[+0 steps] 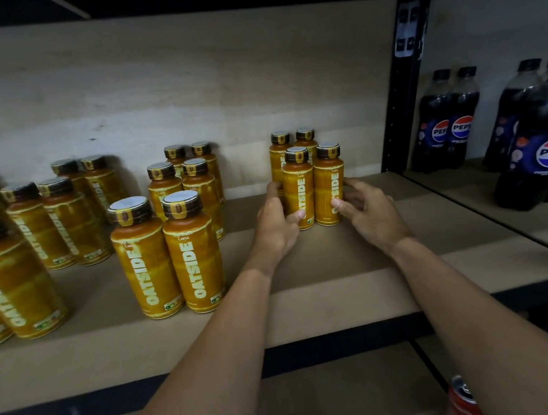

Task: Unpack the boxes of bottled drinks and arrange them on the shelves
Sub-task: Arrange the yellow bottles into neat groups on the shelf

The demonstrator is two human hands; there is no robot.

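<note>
The person leans into the rack with both bare forearms stretched over the brown shelf (pixel 336 284), and the two hands close in on a small cluster of four orange Oatside bottles standing upright toward the right end of the shelf, near the back board. The left grip (pixel 277 221) holds the front-left bottle (pixel 298 183): the thumb lies across its lower label and the fingers curl round the cluster's left side, though I can't make out whether they also touch the bottle behind. The right grip (pixel 368 212) holds the front-right bottle (pixel 328 180) in the same way, thumb on the label and fingers curled round its right flank. These two front bottles stand side by side, touching or nearly so, and just behind them stand the back pair (pixel 277 158), brown caps showing over the front ones. To the left, well apart from this cluster, a block of six Oatside bottles (pixel 191 255) stands in two files, and more of the same bottles (pixel 56 222) run on toward the left edge. A black upright (pixel 397 108) closes the bay on the right; past it, dark Pepsi bottles (pixel 448 123) stand on the neighbouring shelf. Down in the lower right corner a red can (pixel 461 400) shows its top below the shelf.
</note>
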